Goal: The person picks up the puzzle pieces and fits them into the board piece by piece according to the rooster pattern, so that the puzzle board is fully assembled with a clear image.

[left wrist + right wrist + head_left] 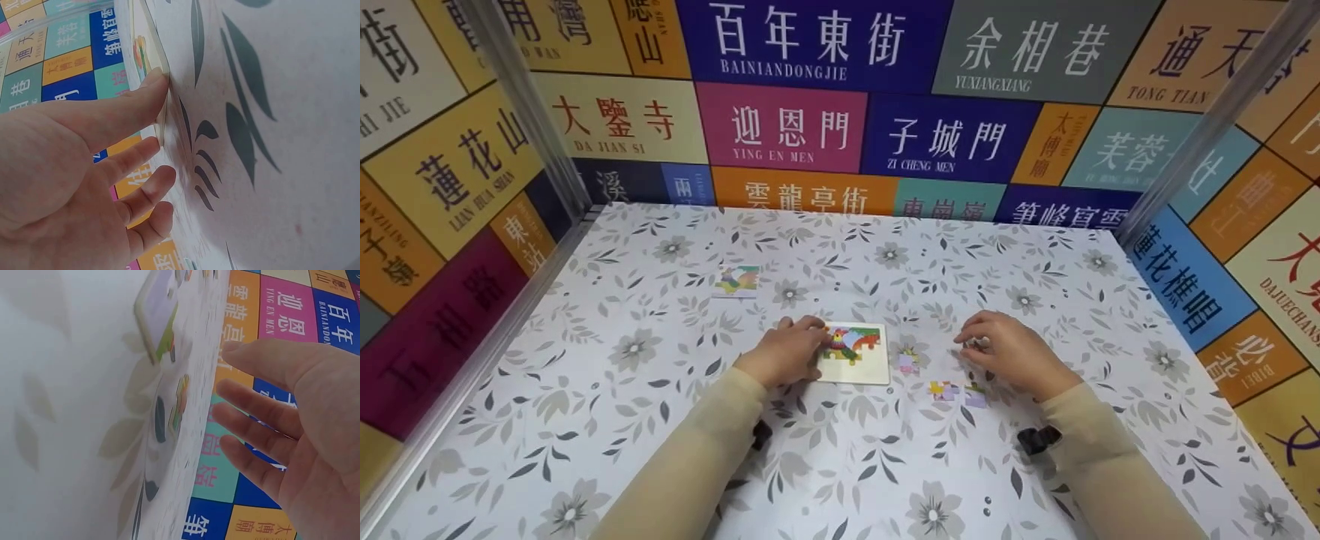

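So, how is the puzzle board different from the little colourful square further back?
The puzzle board is bigger; the colourful square is smaller. The left hand holds the board, but no hand touches the square. Both show colourful pictures and lie on the flowery tabletop.

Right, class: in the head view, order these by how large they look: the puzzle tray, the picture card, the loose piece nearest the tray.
1. Puzzle tray, largest even with its left edge partly behind the left hand
2. Picture card
3. Loose piece nearest the tray
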